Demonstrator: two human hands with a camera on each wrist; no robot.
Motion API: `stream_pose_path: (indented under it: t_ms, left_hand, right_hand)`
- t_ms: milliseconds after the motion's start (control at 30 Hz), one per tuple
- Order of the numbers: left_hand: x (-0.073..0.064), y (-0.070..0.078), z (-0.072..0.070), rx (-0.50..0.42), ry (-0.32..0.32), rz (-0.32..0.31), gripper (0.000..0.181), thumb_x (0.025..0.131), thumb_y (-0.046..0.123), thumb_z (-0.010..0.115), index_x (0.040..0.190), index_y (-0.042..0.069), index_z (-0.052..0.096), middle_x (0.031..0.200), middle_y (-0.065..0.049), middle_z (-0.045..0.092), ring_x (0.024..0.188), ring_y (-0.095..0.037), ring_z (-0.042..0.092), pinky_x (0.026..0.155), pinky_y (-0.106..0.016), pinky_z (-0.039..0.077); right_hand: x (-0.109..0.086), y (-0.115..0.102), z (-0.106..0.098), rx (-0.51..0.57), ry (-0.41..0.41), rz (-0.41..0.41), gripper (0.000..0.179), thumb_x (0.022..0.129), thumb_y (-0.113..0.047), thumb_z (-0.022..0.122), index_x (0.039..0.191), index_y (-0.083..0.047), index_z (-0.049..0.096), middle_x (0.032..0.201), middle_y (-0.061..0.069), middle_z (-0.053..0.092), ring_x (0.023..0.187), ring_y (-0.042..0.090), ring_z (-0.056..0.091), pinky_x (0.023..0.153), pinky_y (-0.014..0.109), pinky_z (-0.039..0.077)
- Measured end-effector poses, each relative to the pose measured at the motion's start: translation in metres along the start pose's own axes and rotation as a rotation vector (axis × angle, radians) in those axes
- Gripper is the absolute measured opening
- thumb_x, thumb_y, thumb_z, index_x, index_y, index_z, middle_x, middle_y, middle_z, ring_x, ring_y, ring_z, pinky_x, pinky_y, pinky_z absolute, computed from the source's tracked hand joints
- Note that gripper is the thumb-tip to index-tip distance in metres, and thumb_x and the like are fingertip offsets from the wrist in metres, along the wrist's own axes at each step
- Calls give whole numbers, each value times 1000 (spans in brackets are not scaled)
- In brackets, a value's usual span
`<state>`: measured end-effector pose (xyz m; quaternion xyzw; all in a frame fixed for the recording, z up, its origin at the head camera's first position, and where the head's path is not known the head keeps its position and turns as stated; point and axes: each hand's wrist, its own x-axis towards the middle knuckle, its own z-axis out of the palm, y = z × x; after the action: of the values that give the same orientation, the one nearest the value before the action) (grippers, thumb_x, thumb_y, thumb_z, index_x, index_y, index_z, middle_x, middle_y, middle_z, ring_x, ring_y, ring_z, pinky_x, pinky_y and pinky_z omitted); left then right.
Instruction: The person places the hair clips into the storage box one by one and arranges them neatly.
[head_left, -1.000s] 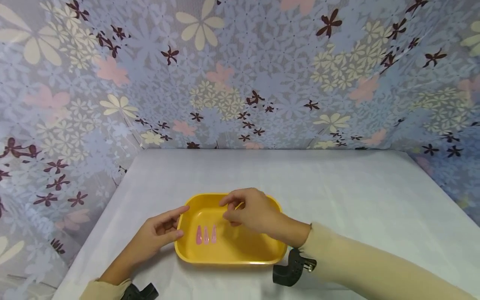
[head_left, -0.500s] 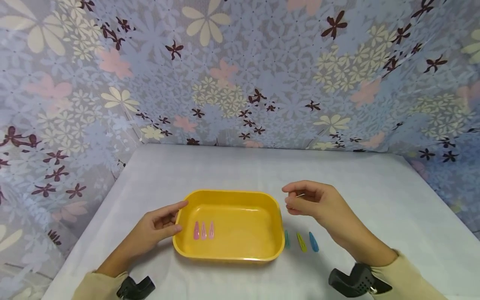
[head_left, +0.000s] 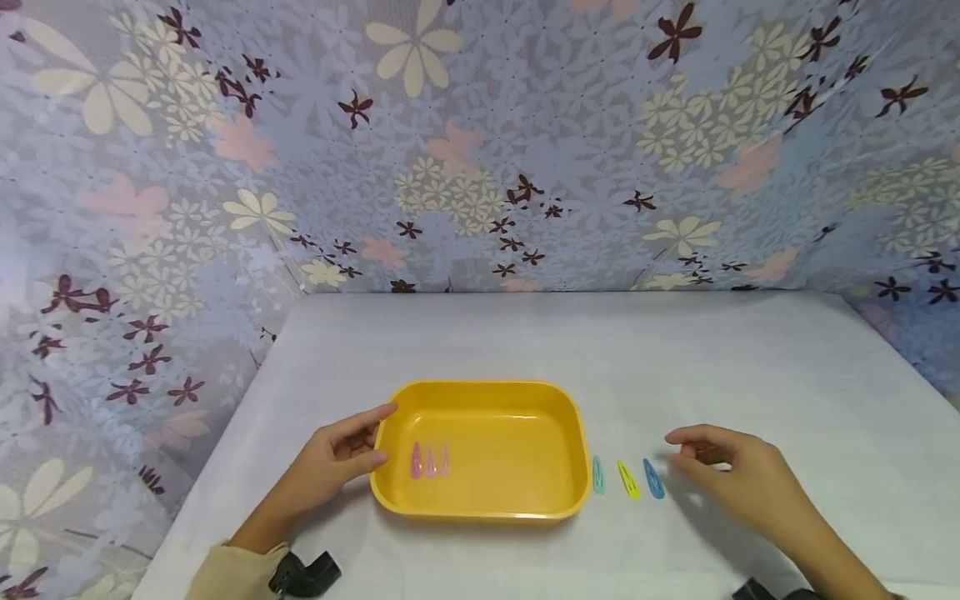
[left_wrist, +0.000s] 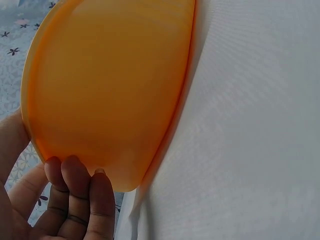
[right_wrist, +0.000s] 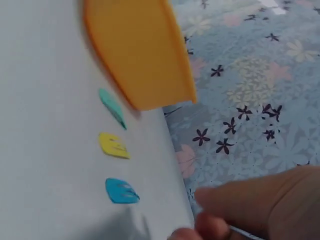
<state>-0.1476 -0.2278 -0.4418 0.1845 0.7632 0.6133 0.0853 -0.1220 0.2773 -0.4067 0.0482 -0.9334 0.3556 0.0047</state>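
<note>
My left hand (head_left: 341,446) grips the left end of a yellow tray (head_left: 480,510), with curled fingers against the outer wall in the left wrist view. Inside the tray, three pink snap hair clips (head_left: 431,460) lie side by side towards the left. My right hand (head_left: 742,475) is over the table to the right of the blue hair clip (head_left: 654,479), pinching a thin hair clip (right_wrist: 246,233); only a silvery edge of it shows, the rest hidden by fingers. A yellow-green hair clip (head_left: 628,480) and a teal hair clip (head_left: 597,475) lie between the blue one and the tray.
A white cloth (head_left: 525,333) covers the table. Flower-patterned fabric (head_left: 480,150) hangs behind it and along both sides. A black wrist mount (head_left: 303,575) sits at my left sleeve.
My right hand has left the space over the tray and moved right, past the three clips on the table, and lower. My left hand has stayed at the tray's left end.
</note>
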Motion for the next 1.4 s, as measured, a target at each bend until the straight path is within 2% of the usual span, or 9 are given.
stream_pose_path:
  t_ms: [67,200,333,400,533,800,1000,1267,1400]
  left_hand:
    - [6,-3,6,-18,-12,10,55,97,5,69,150,3,51,112,-22,55,90,-15,58,78,-23,55]
    - [10,-5,12,-46,-34,11,56,97,5,69,150,4,51,113,-24,56,91,-16,59,79,-24,56]
    - [4,-2,5,-21,-12,-13,56,97,6,71,150,7,52,113,-22,57,91,-16,59,80,-24,56]
    - [-1,1,-3,3,12,-29,56,96,7,71,149,8,54,112,-20,57,91,-16,59,79,-23,55]
    - [-2,4,-6,21,16,-40,55,96,7,71,148,8,54,111,-20,56,92,-16,58,80,-22,55]
    - [-2,4,-5,25,11,-8,53,97,5,70,148,4,54,106,-20,53,90,-16,57,76,-21,52]
    - [-2,5,-3,32,11,-38,54,97,6,70,148,6,54,108,-20,55,93,-18,59,80,-22,54]
    - [-2,6,-4,32,13,-26,54,96,4,70,148,5,54,106,-19,52,92,-16,55,77,-20,50]
    - [-2,4,-3,22,5,-20,54,97,5,70,148,5,54,107,-20,52,93,-15,56,78,-20,51]
  right_hand:
    - [-2,7,-5,-143,51,-34,24,88,-26,83,110,-17,77,89,-7,67,78,6,68,59,23,44]
    - [-4,12,-4,-181,-32,25,28,88,-29,82,112,-15,77,87,-7,65,77,10,69,55,23,48]
    - [1,6,11,-182,-83,53,27,90,-32,80,109,-15,77,85,-8,64,75,8,65,58,23,48]
    - [4,1,21,-180,-75,33,24,90,-33,80,107,-15,78,83,-9,64,72,6,62,60,23,47]
    - [1,-2,30,-194,-42,15,21,87,-31,83,102,-17,78,78,-12,62,69,4,57,62,22,45]
    - [0,-6,31,-187,-35,33,23,82,-32,87,97,-19,76,75,-12,60,70,7,56,65,23,43]
    - [-2,-4,32,-184,-51,55,27,82,-33,87,100,-17,77,77,-11,60,70,8,56,65,24,43]
    - [-3,-6,32,-172,-31,14,22,83,-25,87,100,-16,76,77,-11,59,71,8,56,65,23,45]
    - [-3,-5,31,-103,-66,24,19,87,-18,83,104,-11,77,78,-8,61,68,7,59,61,22,51]
